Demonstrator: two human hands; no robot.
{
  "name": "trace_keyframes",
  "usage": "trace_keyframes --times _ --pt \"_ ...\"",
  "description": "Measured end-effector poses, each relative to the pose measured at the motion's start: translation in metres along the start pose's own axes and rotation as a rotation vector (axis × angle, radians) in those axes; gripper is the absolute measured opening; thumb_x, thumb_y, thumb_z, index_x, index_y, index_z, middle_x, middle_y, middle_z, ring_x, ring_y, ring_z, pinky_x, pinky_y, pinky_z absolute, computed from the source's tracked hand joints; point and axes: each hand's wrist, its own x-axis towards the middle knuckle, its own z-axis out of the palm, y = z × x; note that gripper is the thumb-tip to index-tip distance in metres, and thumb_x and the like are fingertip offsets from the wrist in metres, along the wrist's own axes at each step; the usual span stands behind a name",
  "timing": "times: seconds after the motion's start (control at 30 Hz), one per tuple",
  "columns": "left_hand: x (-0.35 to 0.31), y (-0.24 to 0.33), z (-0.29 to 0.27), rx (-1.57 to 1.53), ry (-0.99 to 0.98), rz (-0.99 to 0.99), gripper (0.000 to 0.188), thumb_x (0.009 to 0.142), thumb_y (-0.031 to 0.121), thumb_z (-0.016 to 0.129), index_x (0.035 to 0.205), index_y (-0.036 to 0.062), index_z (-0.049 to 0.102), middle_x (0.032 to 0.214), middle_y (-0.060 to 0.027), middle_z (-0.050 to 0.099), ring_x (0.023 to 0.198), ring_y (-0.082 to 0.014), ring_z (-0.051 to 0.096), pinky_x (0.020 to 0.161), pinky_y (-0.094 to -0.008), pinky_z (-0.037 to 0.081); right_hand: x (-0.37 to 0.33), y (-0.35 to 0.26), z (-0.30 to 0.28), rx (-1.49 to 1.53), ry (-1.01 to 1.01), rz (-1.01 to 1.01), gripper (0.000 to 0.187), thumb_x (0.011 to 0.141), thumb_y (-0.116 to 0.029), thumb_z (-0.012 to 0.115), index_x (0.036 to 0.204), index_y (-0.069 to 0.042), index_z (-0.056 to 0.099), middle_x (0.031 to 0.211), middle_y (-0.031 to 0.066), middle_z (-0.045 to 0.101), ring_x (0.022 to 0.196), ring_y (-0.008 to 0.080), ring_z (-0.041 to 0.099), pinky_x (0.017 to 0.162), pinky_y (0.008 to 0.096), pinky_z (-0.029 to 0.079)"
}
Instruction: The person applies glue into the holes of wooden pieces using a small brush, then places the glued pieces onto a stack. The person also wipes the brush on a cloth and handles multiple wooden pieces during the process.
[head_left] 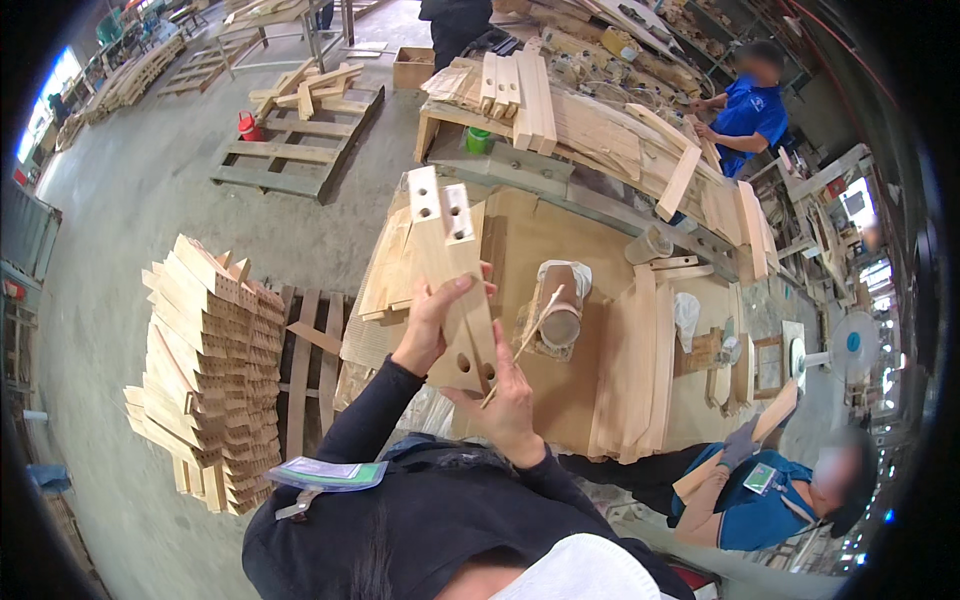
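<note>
Two light wooden pieces lie side by side in front of me, with drilled holes at both ends. Their far ends have pale faces with two holes each. My left hand is closed round the pieces from the left at mid-length. My right hand is closed at their near right end, with a thin wooden stick in its grip. Beyond that hand a round container with white plastic about its rim rests on the cardboard-covered table.
A tall stack of wooden pieces stands on a pallet at left. Long boards lie on the table's right side. More wood covers the far bench. A person in blue works beyond it; another holds boards at right.
</note>
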Motion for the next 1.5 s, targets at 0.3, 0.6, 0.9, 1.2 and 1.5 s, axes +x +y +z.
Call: trace_keyframes --times 0.3,0.6,0.9,1.2,1.5 --pt "0.079 0.008 -0.001 0.407 -0.106 0.179 0.070 0.077 0.022 0.071 0.131 -0.0024 0.033 0.117 -0.0147 0.054 0.106 -0.0224 0.056 0.088 -0.0341 0.049 0.064 0.036 0.025 -0.009 0.126 0.116 0.082 0.068 -0.019 0.076 0.136 0.003 0.035 0.111 0.0236 0.059 0.095 0.0342 0.063 0.074 0.0374 0.053" --pt "0.107 0.006 -0.023 0.436 0.114 -0.005 0.050 0.082 0.020 0.070 0.120 -0.0017 0.047 0.102 -0.0095 0.061 0.091 -0.0160 0.061 0.074 -0.0289 0.051 0.135 0.048 0.055 -0.242 0.042 0.018 0.091 0.059 -0.023 0.082 0.136 -0.001 0.039 0.100 0.0160 0.065 0.082 0.0278 0.066 0.070 0.0350 0.053" --pt "0.264 0.066 -0.089 0.500 0.036 0.045 0.039 0.085 0.026 0.068 0.108 -0.0041 0.057 0.086 -0.0047 0.063 0.067 -0.0093 0.061 0.047 -0.0238 0.050 0.181 0.042 0.044 -0.040 -0.014 -0.141 0.072 0.078 -0.022 0.073 0.136 0.004 0.038 0.131 0.0199 0.051 0.110 0.0307 0.058 0.083 0.0351 0.052" --pt "0.485 0.096 -0.086 0.688 -0.019 0.263 0.027 0.074 0.020 0.075 0.086 -0.0027 0.065 0.080 -0.0066 0.066 0.065 -0.0108 0.062 0.056 -0.0274 0.051 0.118 0.064 -0.022 -0.172 0.117 0.239 0.059 0.082 -0.011 0.067 0.132 0.007 0.043 0.131 0.0190 0.052 0.110 0.0271 0.059 0.080 0.0331 0.054" --pt "0.486 0.081 -0.083 1.147 0.294 0.210 0.055 0.082 0.039 0.066 0.111 -0.0075 0.061 0.096 -0.0164 0.067 0.089 -0.0199 0.064 0.079 -0.0335 0.048 0.098 0.062 -0.045 -0.214 0.262 0.324 0.052 0.085 -0.006 0.061 0.132 0.005 0.043 0.132 0.0199 0.050 0.113 0.0290 0.057 0.080 0.0343 0.053"
